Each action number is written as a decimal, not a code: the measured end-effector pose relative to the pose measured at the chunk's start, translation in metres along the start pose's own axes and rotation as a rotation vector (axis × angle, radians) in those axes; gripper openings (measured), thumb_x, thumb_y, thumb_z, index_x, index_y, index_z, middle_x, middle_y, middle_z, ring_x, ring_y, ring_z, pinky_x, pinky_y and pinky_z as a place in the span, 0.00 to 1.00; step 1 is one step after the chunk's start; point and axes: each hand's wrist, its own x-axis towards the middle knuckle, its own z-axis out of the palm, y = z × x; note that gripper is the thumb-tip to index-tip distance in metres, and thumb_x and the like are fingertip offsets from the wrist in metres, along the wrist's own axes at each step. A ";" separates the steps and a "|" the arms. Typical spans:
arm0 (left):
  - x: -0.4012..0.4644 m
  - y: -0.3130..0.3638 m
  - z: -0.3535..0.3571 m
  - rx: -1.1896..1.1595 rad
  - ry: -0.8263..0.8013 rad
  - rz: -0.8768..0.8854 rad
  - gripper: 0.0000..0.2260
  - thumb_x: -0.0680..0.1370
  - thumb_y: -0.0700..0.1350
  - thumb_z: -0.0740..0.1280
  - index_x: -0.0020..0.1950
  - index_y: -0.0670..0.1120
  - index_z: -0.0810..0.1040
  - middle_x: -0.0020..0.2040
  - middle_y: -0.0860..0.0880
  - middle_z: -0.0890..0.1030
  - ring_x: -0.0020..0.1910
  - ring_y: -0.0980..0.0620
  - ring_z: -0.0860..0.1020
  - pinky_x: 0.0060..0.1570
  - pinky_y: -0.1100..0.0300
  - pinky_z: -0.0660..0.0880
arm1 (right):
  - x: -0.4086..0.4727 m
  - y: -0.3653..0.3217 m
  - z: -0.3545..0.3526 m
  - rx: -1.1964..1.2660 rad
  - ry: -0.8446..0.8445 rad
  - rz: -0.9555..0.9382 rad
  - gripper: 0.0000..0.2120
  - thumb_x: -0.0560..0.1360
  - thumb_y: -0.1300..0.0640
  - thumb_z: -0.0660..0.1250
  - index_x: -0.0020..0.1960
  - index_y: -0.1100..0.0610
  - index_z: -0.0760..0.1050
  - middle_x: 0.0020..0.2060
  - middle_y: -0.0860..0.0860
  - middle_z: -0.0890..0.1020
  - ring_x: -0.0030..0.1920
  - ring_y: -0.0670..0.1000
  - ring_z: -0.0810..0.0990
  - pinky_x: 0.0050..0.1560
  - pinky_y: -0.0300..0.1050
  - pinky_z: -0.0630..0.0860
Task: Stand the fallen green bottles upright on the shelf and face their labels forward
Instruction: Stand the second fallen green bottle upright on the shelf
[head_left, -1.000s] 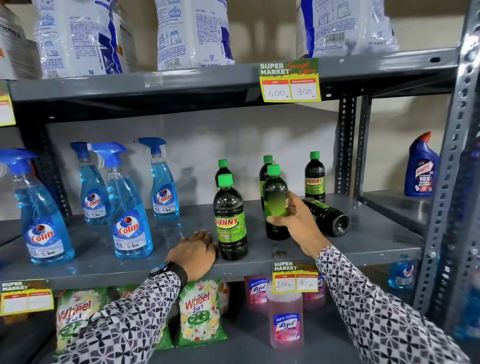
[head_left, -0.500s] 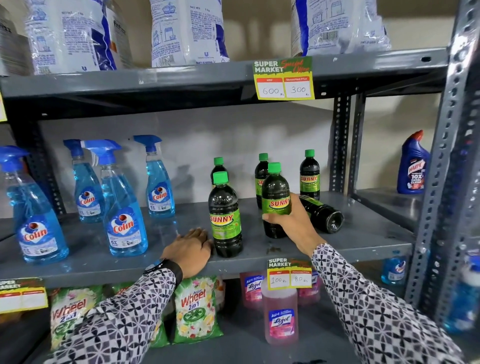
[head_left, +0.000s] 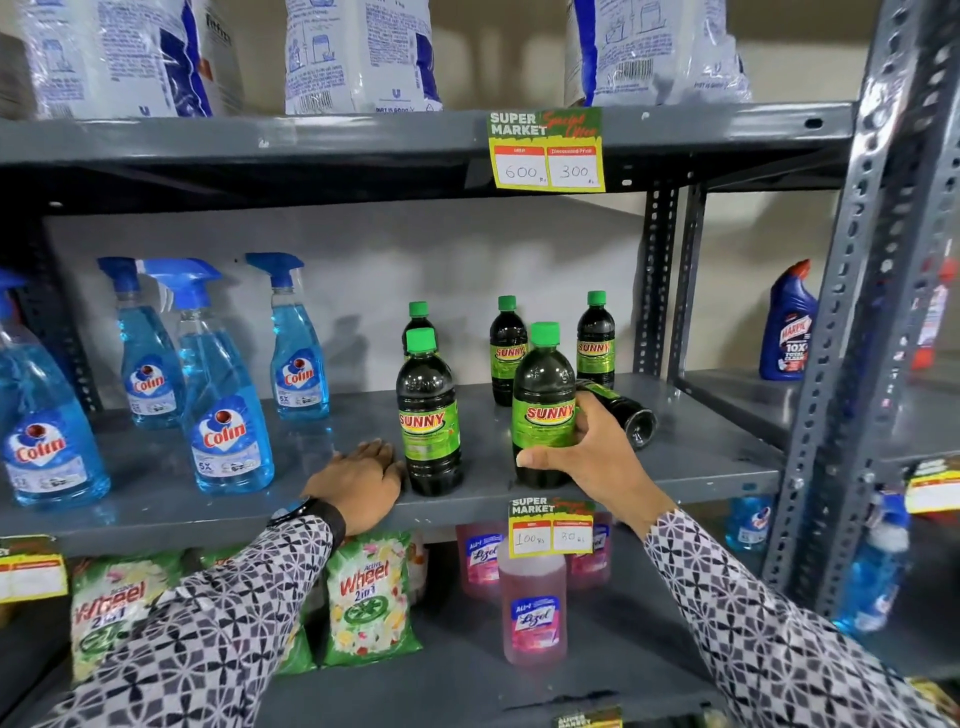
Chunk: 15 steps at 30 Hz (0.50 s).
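Observation:
On the grey middle shelf (head_left: 701, 467) stand several dark SUNNY bottles with green caps. My right hand (head_left: 587, 452) grips the front right bottle (head_left: 543, 400), upright, its red and green label facing me. To its left the front left bottle (head_left: 428, 415) stands upright with its label forward. My left hand (head_left: 363, 480) rests flat on the shelf beside that bottle, holding nothing. Three more bottles stand behind: one (head_left: 418, 317) mostly hidden, two others (head_left: 506, 348) (head_left: 596, 343) with labels showing. One fallen bottle (head_left: 626, 410) lies on its side behind my right hand, base toward me.
Blue Colin spray bottles (head_left: 223, 415) fill the shelf's left half. A price tag (head_left: 550, 527) hangs on the shelf edge. Detergent bags (head_left: 363, 52) sit on the upper shelf, Wheel packs (head_left: 371, 597) and pink Lizol bottles (head_left: 532, 608) below. A Harpic bottle (head_left: 787, 327) stands on the rack to the right.
My right hand has turned the front right bottle so its SUNNY label now faces forward. My left hand stays flat on the shelf.

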 end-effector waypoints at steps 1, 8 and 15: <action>-0.001 0.001 -0.001 0.000 -0.002 -0.002 0.26 0.86 0.55 0.47 0.84 0.48 0.57 0.85 0.46 0.56 0.84 0.49 0.56 0.82 0.48 0.50 | -0.001 0.001 0.000 -0.002 -0.002 -0.003 0.37 0.57 0.58 0.89 0.62 0.52 0.76 0.54 0.49 0.88 0.54 0.47 0.87 0.57 0.48 0.83; -0.006 0.005 -0.003 0.001 0.003 -0.015 0.26 0.86 0.55 0.47 0.84 0.49 0.57 0.85 0.47 0.56 0.83 0.47 0.57 0.81 0.49 0.50 | -0.011 -0.009 -0.001 -0.032 -0.042 0.001 0.35 0.62 0.53 0.87 0.64 0.46 0.74 0.56 0.46 0.87 0.56 0.41 0.85 0.61 0.45 0.82; 0.002 -0.003 0.003 0.013 0.002 0.007 0.27 0.86 0.55 0.46 0.84 0.49 0.57 0.85 0.47 0.57 0.84 0.49 0.57 0.82 0.48 0.51 | 0.021 -0.038 -0.049 -0.357 0.489 -0.126 0.18 0.80 0.47 0.71 0.65 0.54 0.76 0.52 0.47 0.84 0.50 0.45 0.83 0.53 0.45 0.81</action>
